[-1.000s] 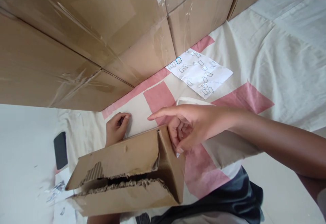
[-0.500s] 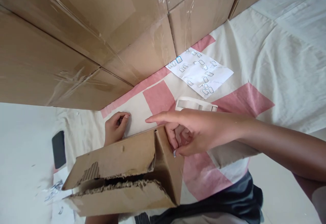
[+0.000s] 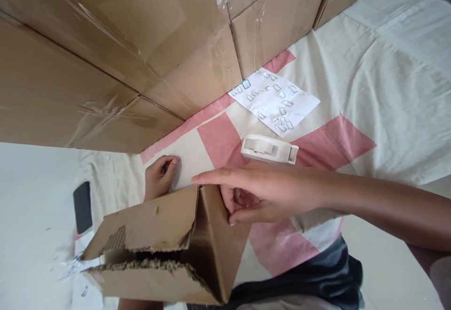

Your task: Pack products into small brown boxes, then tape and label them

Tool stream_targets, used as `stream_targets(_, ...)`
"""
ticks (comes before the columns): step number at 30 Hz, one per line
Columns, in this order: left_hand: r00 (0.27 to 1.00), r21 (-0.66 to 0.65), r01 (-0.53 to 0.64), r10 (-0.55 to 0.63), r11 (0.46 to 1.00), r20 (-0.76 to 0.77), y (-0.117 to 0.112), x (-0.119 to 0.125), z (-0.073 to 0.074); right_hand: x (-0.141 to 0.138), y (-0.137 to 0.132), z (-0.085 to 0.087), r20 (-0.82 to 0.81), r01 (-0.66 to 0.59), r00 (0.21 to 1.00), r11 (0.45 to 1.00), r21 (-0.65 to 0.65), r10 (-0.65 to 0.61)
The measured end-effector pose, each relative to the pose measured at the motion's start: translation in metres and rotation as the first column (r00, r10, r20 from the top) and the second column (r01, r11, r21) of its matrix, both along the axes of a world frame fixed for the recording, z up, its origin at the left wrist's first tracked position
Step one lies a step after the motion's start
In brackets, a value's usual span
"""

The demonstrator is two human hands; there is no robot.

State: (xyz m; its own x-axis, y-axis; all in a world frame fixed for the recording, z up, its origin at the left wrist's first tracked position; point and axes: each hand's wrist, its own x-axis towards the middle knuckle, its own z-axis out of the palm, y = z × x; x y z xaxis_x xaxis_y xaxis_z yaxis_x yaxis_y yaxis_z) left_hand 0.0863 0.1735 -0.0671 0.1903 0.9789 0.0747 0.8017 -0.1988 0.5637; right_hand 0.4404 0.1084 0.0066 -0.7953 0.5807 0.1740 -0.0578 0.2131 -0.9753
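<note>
A small brown cardboard box (image 3: 151, 220) with torn, ragged top edges lies across my left forearm, a gap showing between its flaps. Past its far side, my left hand (image 3: 162, 176) rests on the cloth with the fingers curled closed; nothing shows in it. My right hand (image 3: 246, 192) is at the box's right end. Its index finger stretches along the upper corner and the thumb tip touches the end panel, with the other fingers bent and partly hidden. A white tape dispenser (image 3: 269, 149) lies just beyond my right hand.
Large taped cardboard boxes (image 3: 190, 65) stand like a wall at the back. A paper sheet (image 3: 299, 105) with small outlined stickers lies on the pink and white cloth (image 3: 352, 80). At the left are a dark phone (image 3: 82, 207) and more paper (image 3: 88, 291).
The box's right end has shifted left and turned, showing more of its end panel. My right hand has moved slightly left and down, uncovering the tape dispenser. My left hand stays put.
</note>
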Motion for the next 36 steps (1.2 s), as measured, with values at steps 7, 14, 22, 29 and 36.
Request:
stream_targets(7, 1.0, 0.025, -0.008, 0.007, 1.0, 0.016, 0.001, 0.002, -0.003, 0.002, 0.003, -0.01, 0.041, 0.088, 0.994, 0.968, 0.237, -0.1)
stream_targets(14, 1.0, 0.047, -0.009, 0.01, 0.999, -0.023, 0.001, -0.003, -0.007, -0.004, 0.003, -0.015, 0.024, 0.178, 0.971, 0.788, 0.589, -0.237)
stream_targets(22, 1.0, 0.046, -0.005, 0.006, 0.999, -0.017, 0.001, -0.003, -0.008, -0.004, 0.005, -0.012, 0.075, 0.115, 0.972, 0.73, 0.674, -0.222)
stream_targets(29, 1.0, 0.062, 0.008, -0.007, 0.998, -0.009, 0.0, -0.002, -0.006, -0.004, 0.006, -0.014, 0.074, 0.111, 0.974, 0.736, 0.667, -0.214)
stream_targets(36, 1.0, 0.054, 0.014, -0.013, 0.998, -0.007, 0.0, -0.006, -0.009, -0.004, 0.005, -0.016, 0.181, 0.008, 0.962, 0.685, 0.728, -0.204)
